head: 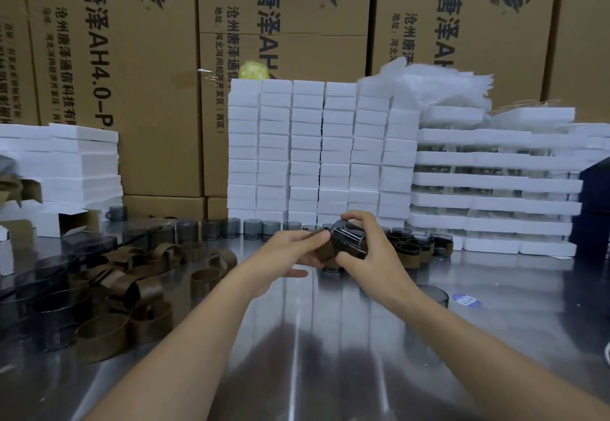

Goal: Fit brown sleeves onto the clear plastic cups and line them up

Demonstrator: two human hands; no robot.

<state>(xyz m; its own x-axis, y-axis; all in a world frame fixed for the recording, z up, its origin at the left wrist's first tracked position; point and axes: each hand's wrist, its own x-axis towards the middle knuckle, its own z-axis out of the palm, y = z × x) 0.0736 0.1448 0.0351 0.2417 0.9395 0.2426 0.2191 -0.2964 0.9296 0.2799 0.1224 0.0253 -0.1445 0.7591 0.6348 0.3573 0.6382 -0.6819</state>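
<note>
Sleeves of brown paper (132, 275) lie heaped as loose rings at your left on the shiny metal tabletop (330, 338), with a row of bare smoky plastic cups (231, 227) standing behind them. Your left hand (297, 249) pinches one brown sleeve (325, 252), which meets the left end of a clear plastic cup (350, 239) held tilted above the tabletop. Your right hand (366, 245) curls round that cup from the other side. Just right of it stands a cluster of sleeved cups (409, 249), and nearer you a single bare cup (432, 295).
</note>
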